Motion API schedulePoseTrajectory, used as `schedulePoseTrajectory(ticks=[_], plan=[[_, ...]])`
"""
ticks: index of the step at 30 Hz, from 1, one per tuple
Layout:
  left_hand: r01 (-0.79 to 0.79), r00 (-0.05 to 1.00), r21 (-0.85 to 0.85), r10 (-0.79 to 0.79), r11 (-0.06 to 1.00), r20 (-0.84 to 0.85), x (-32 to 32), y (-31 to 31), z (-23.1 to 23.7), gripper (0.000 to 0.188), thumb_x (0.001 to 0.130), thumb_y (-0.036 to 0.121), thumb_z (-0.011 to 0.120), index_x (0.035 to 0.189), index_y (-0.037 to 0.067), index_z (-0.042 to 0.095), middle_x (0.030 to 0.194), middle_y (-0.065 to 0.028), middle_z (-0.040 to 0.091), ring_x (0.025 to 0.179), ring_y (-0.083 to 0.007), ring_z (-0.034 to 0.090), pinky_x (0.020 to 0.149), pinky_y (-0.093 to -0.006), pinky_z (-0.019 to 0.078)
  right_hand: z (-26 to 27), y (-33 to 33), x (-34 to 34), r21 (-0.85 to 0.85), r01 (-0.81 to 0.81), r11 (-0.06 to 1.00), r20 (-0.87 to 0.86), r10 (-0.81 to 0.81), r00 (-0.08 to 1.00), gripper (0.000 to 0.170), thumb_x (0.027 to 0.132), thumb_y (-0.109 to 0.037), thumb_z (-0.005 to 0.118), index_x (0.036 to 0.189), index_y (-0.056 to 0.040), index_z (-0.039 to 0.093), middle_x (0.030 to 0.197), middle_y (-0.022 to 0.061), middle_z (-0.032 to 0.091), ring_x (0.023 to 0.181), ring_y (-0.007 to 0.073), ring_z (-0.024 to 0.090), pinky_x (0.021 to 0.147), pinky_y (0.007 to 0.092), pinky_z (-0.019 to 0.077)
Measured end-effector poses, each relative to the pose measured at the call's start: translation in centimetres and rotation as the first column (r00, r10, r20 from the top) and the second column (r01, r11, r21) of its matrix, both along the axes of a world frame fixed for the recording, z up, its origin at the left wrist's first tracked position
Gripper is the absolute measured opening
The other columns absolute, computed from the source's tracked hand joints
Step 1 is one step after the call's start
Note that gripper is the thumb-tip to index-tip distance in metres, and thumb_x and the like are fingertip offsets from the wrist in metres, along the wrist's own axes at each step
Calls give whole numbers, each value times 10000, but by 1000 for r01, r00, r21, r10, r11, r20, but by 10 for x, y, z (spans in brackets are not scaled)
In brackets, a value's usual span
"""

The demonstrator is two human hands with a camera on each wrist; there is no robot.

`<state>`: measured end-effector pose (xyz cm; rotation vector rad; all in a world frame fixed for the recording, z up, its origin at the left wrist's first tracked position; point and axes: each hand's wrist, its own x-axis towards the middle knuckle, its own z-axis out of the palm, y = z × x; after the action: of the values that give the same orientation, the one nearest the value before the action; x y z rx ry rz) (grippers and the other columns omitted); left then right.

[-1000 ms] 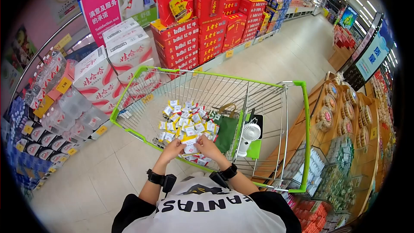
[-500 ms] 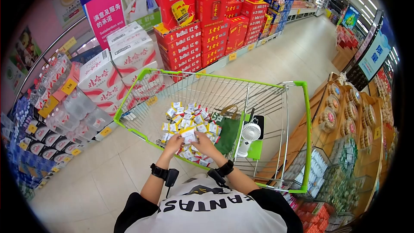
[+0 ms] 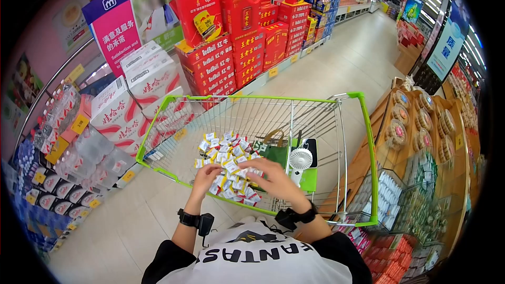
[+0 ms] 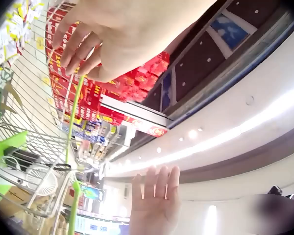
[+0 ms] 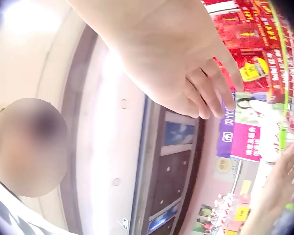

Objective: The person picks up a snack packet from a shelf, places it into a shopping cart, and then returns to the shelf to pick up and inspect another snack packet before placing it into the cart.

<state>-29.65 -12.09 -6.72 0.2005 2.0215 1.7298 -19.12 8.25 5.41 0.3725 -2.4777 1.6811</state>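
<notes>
A heap of small white packets with yellow and red edges [image 3: 223,150] lies inside the shopping cart [image 3: 247,96]. My left hand [image 3: 206,178] hovers at the near left side of the heap, its fingers loosely bent and nothing seen between them in the left wrist view. Over the heap's right side is my right hand [image 3: 273,179], palm down with relaxed fingers, nothing in its grasp. One white packet [image 3: 230,165] shows in the gap between both hands. The left wrist view shows the right palm [image 4: 157,205] with fingers spread straight.
A green bag [image 3: 276,152] sits beside the packets. Toward the cart's handle end are a white handheld fan [image 3: 301,160] and a dark phone [image 3: 309,145]. Red drink boxes [image 3: 210,66] and white cartons [image 3: 155,76] stand left and ahead; a wooden shelf [image 3: 379,150] with packaged goods runs along the right.
Both hands were pinching a white packet between them over the heap; they have let go of it. My right hand has moved right and its fingers have loosened. The view has shifted slightly.
</notes>
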Motion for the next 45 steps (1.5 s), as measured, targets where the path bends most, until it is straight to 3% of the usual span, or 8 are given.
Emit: schedulePoseTrajectory(ticks=[6, 11, 20, 24, 30, 33, 35, 45], plan=[[330, 925, 326, -236, 886, -297, 26, 30, 148, 188, 812, 101, 515, 966, 18, 584, 909, -99, 604, 900, -172, 546, 794, -276, 404, 114, 13, 54, 106, 367, 924, -737, -175, 653, 233, 706, -45, 588, 935, -84, 588, 878, 88, 593, 824, 224, 553, 740, 355, 435], [890, 456, 437, -278, 132, -845, 71, 43, 223, 304, 820, 283, 465, 943, 39, 600, 1036, -180, 562, 950, -323, 497, 844, -404, 356, 143, -11, 83, -209, 493, 844, -968, -252, 20, 85, 699, -155, 580, 776, -152, 618, 799, -16, 609, 771, 97, 536, 688, 311, 382], [841, 276, 325, -174, -433, -945, 114, 79, 274, 249, 830, 275, 456, 937, 160, 650, 1004, -236, 567, 922, -285, 421, 801, -328, 341, 140, -13, 118, -125, 673, 729, -981, -192, 27, 352, 864, -315, 417, 1205, -373, 353, 805, -58, 462, 774, 147, 392, 766, 417, 288], [790, 301, 395, -265, -469, -916, 125, 79, 273, 256, 834, 270, 445, 926, 155, 654, 995, -253, 563, 904, -283, 419, 797, -315, 341, 170, 11, 110, 232, 497, 836, -968, 247, 38, 347, 881, -199, 408, 1212, -258, 326, 798, 30, 536, 693, 177, 472, 735, 440, 361], [689, 380, 499, -323, -526, -866, 132, 78, 271, 260, 839, 275, 441, 914, 157, 659, 996, -254, 563, 892, -273, 416, 789, -304, 350, 157, -18, 115, -84, 755, 650, -979, -197, 60, 398, 871, -329, 405, 1248, -402, 302, 811, -62, 444, 784, 144, 384, 776, 424, 279], [656, 526, 555, -218, -511, -822, 141, 85, 270, 218, 831, 258, 476, 906, 170, 661, 999, -243, 567, 884, -266, 425, 774, -291, 359, 169, -7, 117, -60, 705, 706, -981, -171, 87, 87, 699, -199, 570, 759, -157, 617, 717, -51, 592, 737, 55, 517, 704, 309, 334], [727, 470, 427, -64, -537, -880, 137, 92, 271, 168, 815, 225, 523, 908, 190, 659, 1010, -232, 567, 872, -259, 437, 765, -280, 366, 176, 9, 117, 297, 491, 819, -953, 219, 210, 391, 890, -213, 396, 1257, -260, 269, 843, 67, 534, 744, 204, 485, 761, 454, 362], [719, 487, 437, -57, -541, -872, 143, 94, 273, 161, 820, 210, 532, 923, 203, 656, 1044, -236, 551, 870, -257, 443, 767, -284, 367, 173, 17, 112, 330, 456, 827, -943, 273, 188, 397, 894, -232, 394, 1266, -253, 257, 871, 79, 531, 766, 211, 485, 785, 456, 358]])
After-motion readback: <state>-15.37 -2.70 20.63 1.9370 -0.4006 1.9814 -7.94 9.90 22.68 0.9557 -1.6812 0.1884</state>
